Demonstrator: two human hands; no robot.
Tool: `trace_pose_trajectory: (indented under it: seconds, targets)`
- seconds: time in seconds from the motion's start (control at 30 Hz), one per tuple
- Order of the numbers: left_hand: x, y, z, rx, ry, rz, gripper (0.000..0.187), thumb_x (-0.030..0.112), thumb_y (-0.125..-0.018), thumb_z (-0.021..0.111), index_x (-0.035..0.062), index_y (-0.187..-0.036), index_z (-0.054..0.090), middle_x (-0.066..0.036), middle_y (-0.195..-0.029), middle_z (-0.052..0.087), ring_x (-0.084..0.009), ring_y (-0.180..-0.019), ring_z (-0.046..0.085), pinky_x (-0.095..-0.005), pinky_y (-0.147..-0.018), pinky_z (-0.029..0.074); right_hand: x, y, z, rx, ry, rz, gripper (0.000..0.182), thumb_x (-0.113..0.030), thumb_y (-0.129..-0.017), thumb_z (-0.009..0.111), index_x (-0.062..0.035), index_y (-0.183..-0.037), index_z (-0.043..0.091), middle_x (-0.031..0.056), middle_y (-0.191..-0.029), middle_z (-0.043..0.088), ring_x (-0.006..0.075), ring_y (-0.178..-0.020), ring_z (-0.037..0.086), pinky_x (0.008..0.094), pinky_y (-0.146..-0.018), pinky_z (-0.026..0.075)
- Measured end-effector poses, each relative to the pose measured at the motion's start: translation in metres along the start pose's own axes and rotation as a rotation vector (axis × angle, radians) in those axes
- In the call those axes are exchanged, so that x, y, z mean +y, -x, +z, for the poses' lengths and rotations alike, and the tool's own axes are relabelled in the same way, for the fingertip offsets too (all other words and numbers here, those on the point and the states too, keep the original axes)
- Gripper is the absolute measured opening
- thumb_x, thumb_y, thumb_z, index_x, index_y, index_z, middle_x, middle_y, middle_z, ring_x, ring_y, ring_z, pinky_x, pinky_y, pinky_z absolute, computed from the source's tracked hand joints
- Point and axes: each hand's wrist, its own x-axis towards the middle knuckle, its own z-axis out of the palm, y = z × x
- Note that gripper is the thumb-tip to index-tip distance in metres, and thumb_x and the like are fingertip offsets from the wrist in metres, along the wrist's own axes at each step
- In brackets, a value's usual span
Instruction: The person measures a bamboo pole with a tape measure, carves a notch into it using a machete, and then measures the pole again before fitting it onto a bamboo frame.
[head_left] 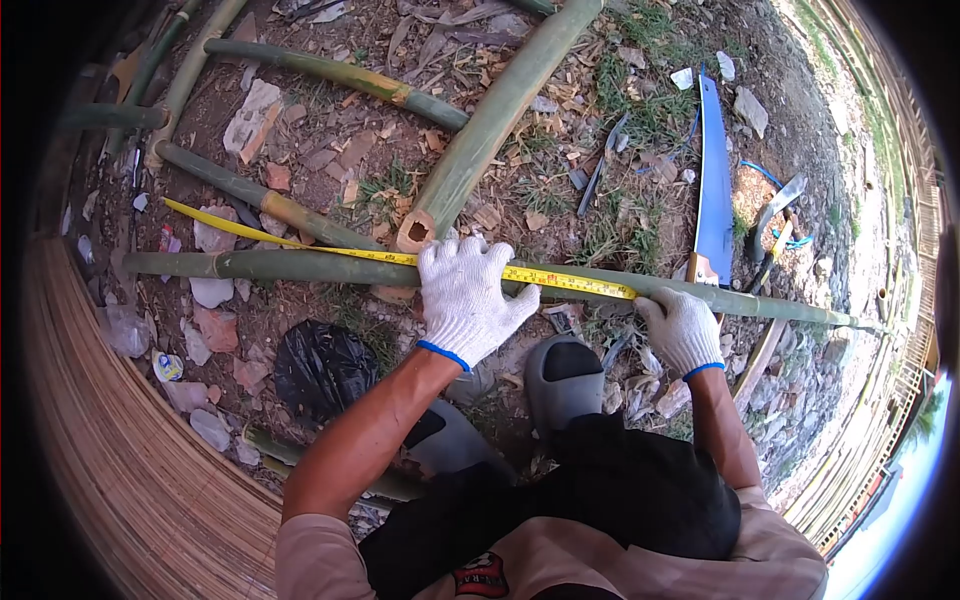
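A long green bamboo pole (300, 266) lies crosswise in front of me. Along it runs a yellow tape measure (570, 281), its left part lifting off toward the upper left. My left hand (468, 290), in a white glove with a blue cuff, presses the tape onto the pole, fingers over the far side and thumb apart. My right hand (680, 328), gloved alike, is closed at the tape's right end against the pole; the tape's case is not visible. The hollow end of a thicker bamboo (480, 130) rests just beyond my left hand.
A saw (713, 180) with a blue blade lies beyond the pole at the right, near a hatchet-like tool (780, 210). Joined bamboo pieces (330, 70) lie upper left. A black plastic bag (322, 368), stones and bamboo slats (150, 440) are at the left.
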Motion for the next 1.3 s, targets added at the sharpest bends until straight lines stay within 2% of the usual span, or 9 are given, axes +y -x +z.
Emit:
trace_pose_trajectory:
  seconds: [0.27,0.47,0.57,0.7,0.77,0.9,1.03,1.2,1.3]
  targets:
    - [-0.005,-0.003,0.003,0.012,-0.017,0.041,0.047,0.05,-0.077,0.077,0.0109,-0.103,0.07,-0.012,-0.099,0.065,-0.0349,-0.105,0.061,-0.0594,-0.109,0.034,-0.003,-0.003,-0.012,-0.099,-0.051,-0.041,0.031,-0.033,-0.095,0.068,-0.0038,-0.099,0.077,0.0225,-0.082,0.071,0.0414,-0.082,0.07,0.0484,-0.076,0.054]
    - [-0.007,-0.004,0.005,0.017,-0.013,0.056,0.051,0.052,-0.077,0.076,0.0107,-0.106,0.07,-0.012,-0.099,0.065,-0.0345,-0.105,0.06,-0.06,-0.114,0.029,-0.012,-0.006,-0.016,-0.156,-0.069,-0.107,0.031,-0.033,-0.094,0.069,-0.0026,-0.097,0.076,0.0222,-0.083,0.07,0.0414,-0.083,0.07,0.0481,-0.076,0.054]
    - [-0.007,-0.004,0.004,0.039,-0.002,0.059,0.052,0.054,-0.078,0.074,0.009,-0.104,0.071,-0.018,-0.098,0.066,-0.0381,-0.105,0.059,-0.0588,-0.11,0.03,-0.014,-0.007,-0.017,-0.147,-0.09,-0.101,0.031,-0.033,-0.094,0.069,-0.0022,-0.096,0.076,0.0225,-0.083,0.07,0.0415,-0.082,0.07,0.0484,-0.075,0.053]
    - [-0.005,-0.005,0.001,-0.001,-0.001,0.035,0.053,0.055,-0.078,0.074,0.0089,-0.105,0.072,-0.018,-0.099,0.066,-0.0381,-0.106,0.059,-0.0592,-0.111,0.03,-0.015,-0.007,-0.017,-0.144,-0.09,-0.117,0.032,-0.033,-0.095,0.069,-0.0019,-0.095,0.076,0.0226,-0.082,0.07,0.0417,-0.082,0.069,0.0488,-0.075,0.053]
    - [-0.005,-0.004,0.004,0.0,-0.036,0.024,0.055,0.056,-0.076,0.077,0.011,-0.107,0.07,-0.013,-0.1,0.064,-0.0346,-0.106,0.059,-0.0601,-0.115,0.028,-0.016,-0.008,-0.018,-0.157,-0.081,-0.102,0.032,-0.033,-0.095,0.069,-0.002,-0.096,0.076,0.0225,-0.082,0.07,0.0417,-0.081,0.069,0.0489,-0.075,0.053]
    - [-0.007,-0.003,0.006,0.001,-0.029,0.036,0.054,0.055,-0.076,0.077,0.0114,-0.107,0.07,-0.013,-0.1,0.063,-0.0346,-0.106,0.058,-0.0604,-0.115,0.028,-0.015,-0.008,-0.015,-0.163,-0.06,-0.067,0.032,-0.033,-0.095,0.068,-0.0021,-0.096,0.076,0.0222,-0.083,0.07,0.0414,-0.082,0.07,0.0491,-0.075,0.053]
    - [-0.009,-0.001,0.009,0.085,-0.022,0.077,0.051,0.054,-0.077,0.078,0.0119,-0.106,0.07,-0.012,-0.099,0.063,-0.0348,-0.106,0.059,-0.0605,-0.114,0.028,-0.01,-0.008,-0.019,-0.177,-0.042,-0.014,0.032,-0.033,-0.095,0.067,-0.0022,-0.097,0.077,0.0223,-0.084,0.071,0.0413,-0.082,0.07,0.0492,-0.075,0.053]
    - [-0.007,-0.003,0.006,0.043,-0.032,0.054,0.053,0.056,-0.077,0.077,0.0119,-0.106,0.07,-0.012,-0.099,0.064,-0.0343,-0.107,0.059,-0.0613,-0.116,0.027,0.0,-0.01,-0.013,-0.089,-0.049,-0.113,0.032,-0.033,-0.095,0.066,-0.0029,-0.098,0.077,0.0223,-0.084,0.071,0.0407,-0.081,0.07,0.0488,-0.076,0.054]
    - [-0.006,-0.002,0.008,0.069,-0.036,0.057,0.054,0.057,-0.077,0.076,0.0117,-0.105,0.07,-0.012,-0.1,0.065,-0.0343,-0.107,0.06,-0.061,-0.115,0.027,-0.004,-0.009,-0.014,-0.131,-0.025,-0.069,0.032,-0.033,-0.095,0.066,-0.0031,-0.099,0.077,0.0221,-0.083,0.071,0.0404,-0.082,0.071,0.0489,-0.076,0.054]
